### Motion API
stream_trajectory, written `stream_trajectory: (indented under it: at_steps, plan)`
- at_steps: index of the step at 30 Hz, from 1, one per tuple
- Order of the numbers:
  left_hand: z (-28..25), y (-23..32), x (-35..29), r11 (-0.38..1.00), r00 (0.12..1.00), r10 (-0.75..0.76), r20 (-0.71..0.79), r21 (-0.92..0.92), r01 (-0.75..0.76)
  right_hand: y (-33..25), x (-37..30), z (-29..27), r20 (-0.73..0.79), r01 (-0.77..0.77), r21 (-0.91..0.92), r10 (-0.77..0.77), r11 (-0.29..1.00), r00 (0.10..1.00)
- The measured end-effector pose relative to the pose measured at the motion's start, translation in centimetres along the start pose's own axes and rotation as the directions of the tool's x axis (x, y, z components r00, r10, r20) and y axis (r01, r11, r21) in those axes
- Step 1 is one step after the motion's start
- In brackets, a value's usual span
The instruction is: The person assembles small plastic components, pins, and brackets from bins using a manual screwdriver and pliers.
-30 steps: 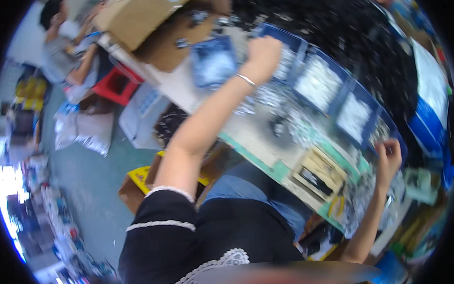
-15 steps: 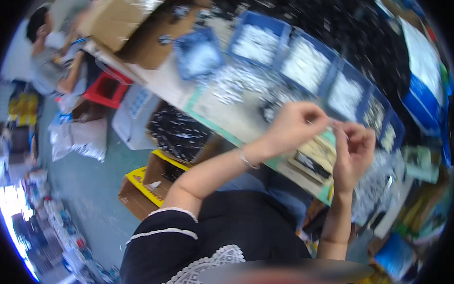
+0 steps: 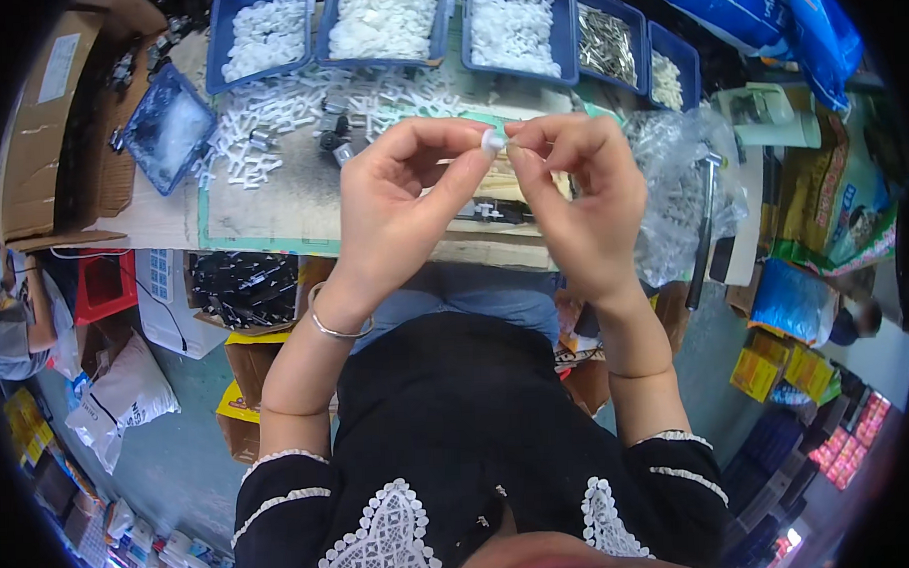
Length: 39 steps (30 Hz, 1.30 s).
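Note:
Both my hands are raised over the near edge of the workbench, fingertips meeting. Between the thumb and forefinger of my left hand is a small white round plastic part. My right hand pinches close against its right side; what these fingertips hold, if anything, is too small to make out. Beyond my left hand lies a loose pile of white plastic pieces with some dark and metallic clips. Below the fingertips is a low fixture with a small part on it, partly hidden by my hands.
Blue bins of white parts and a blue bin of metal pins line the back. A tilted blue tray and cardboard box stand left. Right are a clear plastic bag and a hammer.
The head view has swung from a tilted, blurred angle to a level one facing the bench. My hands stay pinched together, and the white part now shows clearly between them.

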<state>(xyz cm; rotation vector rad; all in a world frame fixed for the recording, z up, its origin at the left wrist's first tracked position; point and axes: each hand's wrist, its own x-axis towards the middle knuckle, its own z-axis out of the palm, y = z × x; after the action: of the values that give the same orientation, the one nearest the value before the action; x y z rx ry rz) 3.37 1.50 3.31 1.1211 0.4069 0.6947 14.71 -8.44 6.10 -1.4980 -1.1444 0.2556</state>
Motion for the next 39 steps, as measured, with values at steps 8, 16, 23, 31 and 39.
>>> stream_trajectory:
  at_steps: [8, 16, 23, 31, 39]
  plan:
    - [-0.4, -0.5, -0.5, 0.545, 0.766, 0.494, 0.412, 0.539, -0.642, 0.1, -0.6, -1.7, 0.261, -0.497, 0.439, 0.423, 0.749, 0.868]
    - [0.5, -2.1, -2.5, 0.937, 0.953, 0.303, 0.023, 0.177, -0.302, 0.3, -3.1, -1.3, 0.056, -0.233, 0.254, 0.226, 0.939, 0.973]
    - [-0.1, -1.6, -1.9, 0.641, 0.897, 0.359, 0.258, 0.63, -0.438, 0.9, -2.6, -1.7, 0.266, 0.199, -0.366, -0.102, 0.909, 0.958]
    - [-1.2, -1.0, -1.8, 0.873, 0.945, -0.113, 0.307, 0.484, -0.053, 1.8, -3.9, -1.9, 0.285, 0.108, -0.256, -0.032, 0.961, 0.958]
    - [-0.9, -0.8, -1.5, 0.886, 0.931, -0.149, 0.332, 0.464, -0.024, 2.2, -4.7, -2.3, 0.296, 0.247, -0.343, -0.145, 0.906, 0.944]
